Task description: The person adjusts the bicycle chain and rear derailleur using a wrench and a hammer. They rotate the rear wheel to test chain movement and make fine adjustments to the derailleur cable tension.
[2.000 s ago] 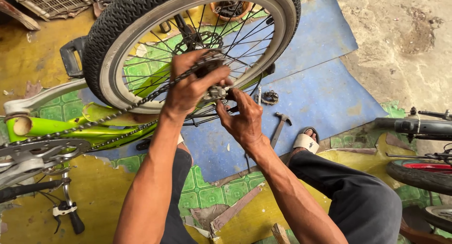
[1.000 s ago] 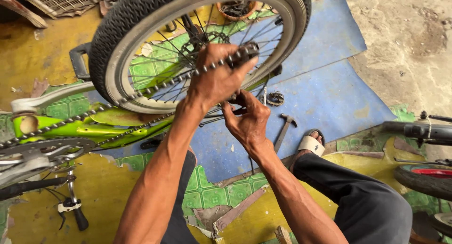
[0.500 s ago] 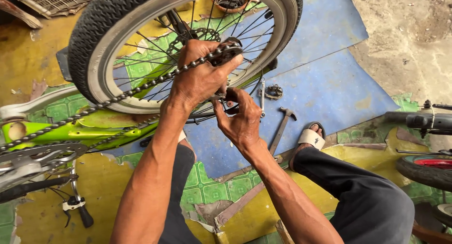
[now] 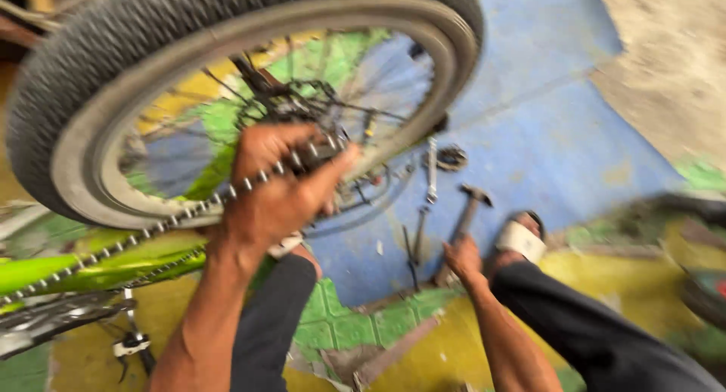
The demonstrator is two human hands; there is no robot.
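Left hand (image 4: 280,191) on bicycle chain (image 4: 189,210) at wheel (image 4: 227,97); right hand (image 4: 461,259) on hammer (image 4: 461,218).

The tyre (image 4: 113,51) is black rubber, matt, with a rough knobbly tread; its sidewall band is a paler, smoother grey. The chain (image 4: 227,199) in the left hand (image 4: 283,188) is bare metal with dull silver links. The bicycle frame (image 4: 83,267) wears glossy bright green paint. The hammer (image 4: 463,218) by the right hand (image 4: 461,259) has a dark metal head. The floor (image 4: 544,135) is painted blue, yellow and green, worn and flaking, beside rough grey concrete (image 4: 665,66).
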